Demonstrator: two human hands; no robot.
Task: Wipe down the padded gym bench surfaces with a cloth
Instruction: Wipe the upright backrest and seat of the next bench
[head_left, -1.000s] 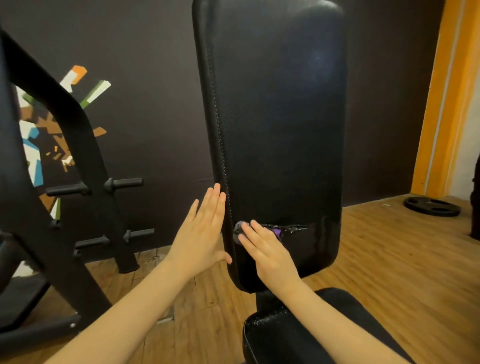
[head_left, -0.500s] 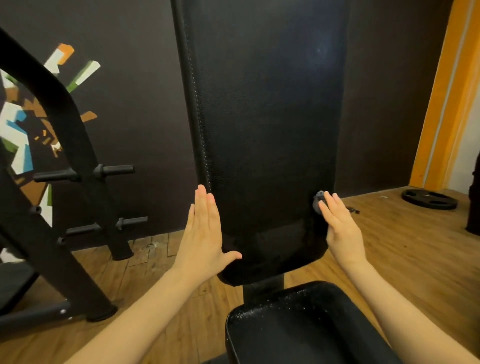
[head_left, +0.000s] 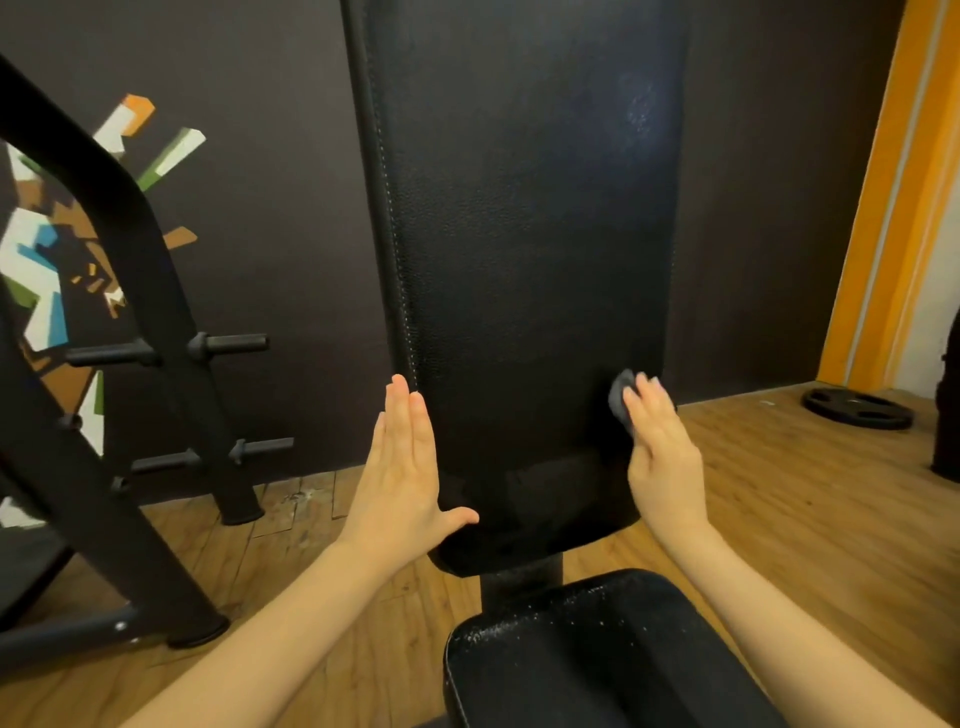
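Note:
The black padded backrest (head_left: 524, 249) stands upright in the middle of the view. Below it, the black seat pad (head_left: 582, 654) carries white specks near its rear edge. My right hand (head_left: 662, 457) presses a small dark grey cloth (head_left: 621, 397) against the backrest's lower right edge, fingers straight over it. My left hand (head_left: 408, 478) lies flat with straight fingers against the backrest's lower left edge, thumb spread toward the pad's bottom.
A black weight-plate rack (head_left: 130, 364) with horizontal pegs stands to the left on the wooden floor (head_left: 779, 519). A black weight plate (head_left: 857, 408) lies on the floor at the right, near an orange door frame (head_left: 893, 208). A dark wall is behind.
My right hand has swept the cloth from the backrest's lower left across to its lower right edge. The left hand has stayed at the left edge. The camera has moved closer.

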